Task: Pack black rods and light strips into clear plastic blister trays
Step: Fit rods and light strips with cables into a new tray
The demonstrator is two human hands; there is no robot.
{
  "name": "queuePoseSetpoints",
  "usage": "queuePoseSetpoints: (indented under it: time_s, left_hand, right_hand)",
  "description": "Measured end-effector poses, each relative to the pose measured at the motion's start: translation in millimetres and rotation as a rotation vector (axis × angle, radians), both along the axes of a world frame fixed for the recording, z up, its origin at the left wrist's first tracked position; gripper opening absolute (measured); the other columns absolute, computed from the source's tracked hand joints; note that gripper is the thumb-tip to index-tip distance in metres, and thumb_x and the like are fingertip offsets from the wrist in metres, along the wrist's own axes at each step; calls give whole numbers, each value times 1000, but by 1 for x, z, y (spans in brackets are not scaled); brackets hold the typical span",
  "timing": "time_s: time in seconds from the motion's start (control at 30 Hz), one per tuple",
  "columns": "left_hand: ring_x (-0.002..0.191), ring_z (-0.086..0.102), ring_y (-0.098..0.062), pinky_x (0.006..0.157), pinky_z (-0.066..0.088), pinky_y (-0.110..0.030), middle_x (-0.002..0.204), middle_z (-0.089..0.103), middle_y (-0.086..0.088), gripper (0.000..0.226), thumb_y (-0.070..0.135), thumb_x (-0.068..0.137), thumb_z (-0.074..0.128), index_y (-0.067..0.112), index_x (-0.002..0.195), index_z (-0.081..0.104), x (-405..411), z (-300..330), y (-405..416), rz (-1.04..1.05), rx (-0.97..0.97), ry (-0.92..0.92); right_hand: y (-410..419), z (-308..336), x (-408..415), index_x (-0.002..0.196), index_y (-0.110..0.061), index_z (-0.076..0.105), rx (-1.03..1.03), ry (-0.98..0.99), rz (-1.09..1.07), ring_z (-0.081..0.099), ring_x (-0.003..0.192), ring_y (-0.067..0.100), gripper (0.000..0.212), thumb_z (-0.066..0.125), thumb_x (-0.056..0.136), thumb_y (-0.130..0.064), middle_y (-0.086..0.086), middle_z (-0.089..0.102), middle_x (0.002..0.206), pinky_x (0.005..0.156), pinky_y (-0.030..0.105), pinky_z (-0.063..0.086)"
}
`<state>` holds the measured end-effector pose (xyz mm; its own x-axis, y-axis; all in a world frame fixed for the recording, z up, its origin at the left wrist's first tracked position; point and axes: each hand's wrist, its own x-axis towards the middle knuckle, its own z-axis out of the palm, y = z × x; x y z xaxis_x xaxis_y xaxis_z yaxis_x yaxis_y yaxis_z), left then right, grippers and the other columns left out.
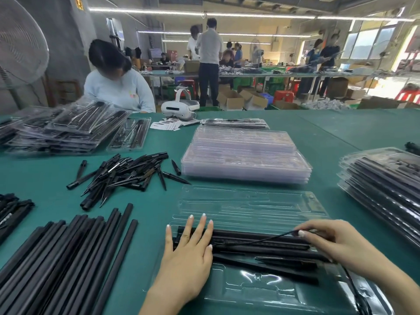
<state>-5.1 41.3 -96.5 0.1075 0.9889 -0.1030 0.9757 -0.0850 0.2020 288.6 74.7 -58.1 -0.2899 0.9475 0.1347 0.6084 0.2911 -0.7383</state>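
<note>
While the left hand (pixel 188 253) lies flat with straight fingers pressing on the left ends of the black rods (pixel 261 241) seated in the open blister tray (pixel 250 208), the right hand (pixel 336 244) pinches a thin black cable (pixel 256 241) between thumb and fingertips, holding it just above the rods near their right end. The cable arcs leftward over the rods and appears to run to a light strip lying among them, though exactly where it joins is hard to make out. The tray sits on the green table (pixel 341 133) directly before the person, its far half unfilled and its near half holding the rods and a tapered black spike (pixel 286 260). To do this step well, the flat hand should probably keep the rods pinned in their channels so that nothing springs out as the cable is laid, and the pinching hand should lower the cable along the groove without pulling it taut or letting it cross a rib. Loose rods (pixel 68 258) lie left of the tray, a heap of spikes (pixel 127 173) beyond them, and a stack of empty trays (pixel 245 155) behind.
</note>
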Motion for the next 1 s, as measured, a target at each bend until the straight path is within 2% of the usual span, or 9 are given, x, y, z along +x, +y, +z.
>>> queuePoseSetpoints:
  time_s: [0.1,0.2,0.33,0.47,0.53,0.6,0.67,0.8,1.0]
  left_hand:
    - [130,-39,-5,112,-23,-47,144,-37,21,48,35,103,5,39,136,-30,-1,0,0,1,-15,-33]
    - [130,-36,0,114,-21,-46,146,-33,25,49,36,103,7,42,138,-26,-5,-2,1,-13,-31,-84]
    - [132,-31,4,114,-22,-42,149,-24,26,55,38,104,19,53,135,-23,-12,-2,5,-35,-21,-217]
    - [137,-16,10,113,-23,-33,146,-11,33,65,20,104,33,69,131,1,-5,5,5,-190,146,-278]
    - [137,5,15,116,-9,-17,147,13,36,58,18,101,40,63,134,26,0,7,5,-227,228,-309]
    - [124,32,16,105,19,-6,131,46,35,37,25,98,50,49,125,54,1,5,3,-188,323,-365]
    - [103,45,9,85,33,-6,102,58,25,21,25,94,58,38,107,68,-1,5,4,-154,365,-448]
    - [83,54,-2,73,38,-12,78,59,14,21,13,86,69,32,81,76,-7,2,11,-101,295,-699]
    - [86,59,-4,77,44,-16,82,64,15,27,5,83,69,32,82,69,-10,-4,15,-110,298,-728]
  right_hand:
    - [2,-2,9,91,-41,73,-15,35,31,46,59,12,25,59,76,-54,19,60,61,63,27,36]
    - [2,-1,14,93,-42,73,-37,32,60,24,50,13,19,63,76,-46,-1,29,47,49,20,20]
    - [0,1,16,90,-35,77,-73,69,72,25,51,11,25,67,71,-47,-6,38,48,49,19,18]
    - [1,-3,17,94,-36,73,-30,-8,56,21,51,12,14,68,81,-38,-3,27,47,48,18,16]
    - [2,-5,19,94,-32,70,-64,6,46,20,51,15,10,68,85,-29,-1,25,49,47,19,17]
    - [2,-4,21,92,-28,69,-107,20,51,20,52,16,6,68,85,-28,-2,25,49,46,18,17]
    - [2,-2,22,89,-27,71,-124,18,62,20,52,16,8,70,83,-31,-2,27,50,46,17,16]
    - [0,0,24,88,-24,74,-171,-13,133,33,54,13,25,71,74,-44,2,41,56,51,22,26]
    - [-1,2,22,76,-16,75,-113,10,81,50,55,7,31,66,74,-45,6,64,62,55,21,39]
